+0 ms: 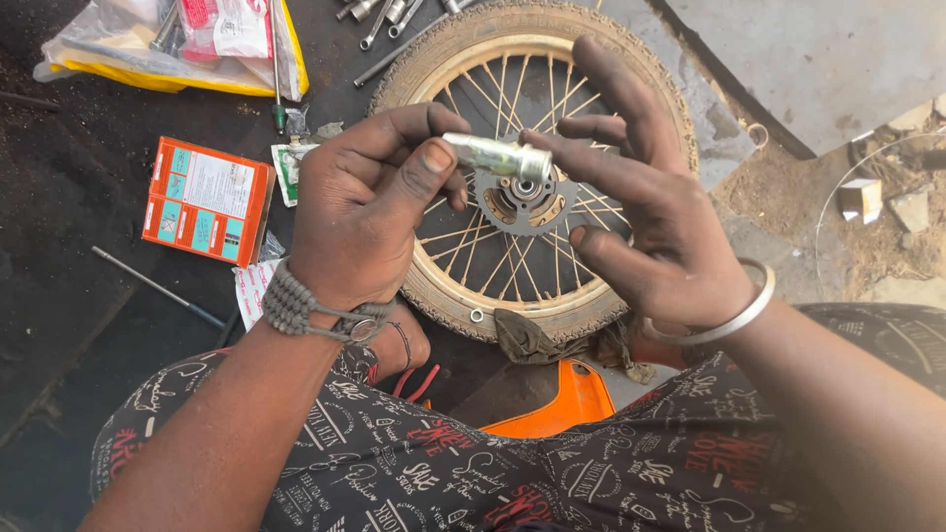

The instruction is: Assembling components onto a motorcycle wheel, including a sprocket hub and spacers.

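Head view, looking down over patterned trousers to dark ground. Left hand [370, 212] closed in a pinch on one end of a small metal sleeve [498, 156], thumb on top, fingers curled behind; braided grey wristband [301, 303] at the wrist. Right hand [645, 212] meeting the sleeve's other end with index fingertip and thumb, remaining fingers spread loose; plain metal bangle [724, 317] on that wrist. Sleeve held level, up in the air, directly above the hub and sprocket [520, 197] of a spoked wheel [448, 286] lying flat on the ground. Orange box [207, 200] well left of the wheel, thin rod [158, 288] just below it. Plastic bag [168, 44] top left, sockets and wrenches [389, 15] near the wheel's upper rim. Orange panel [567, 404] near the knees.
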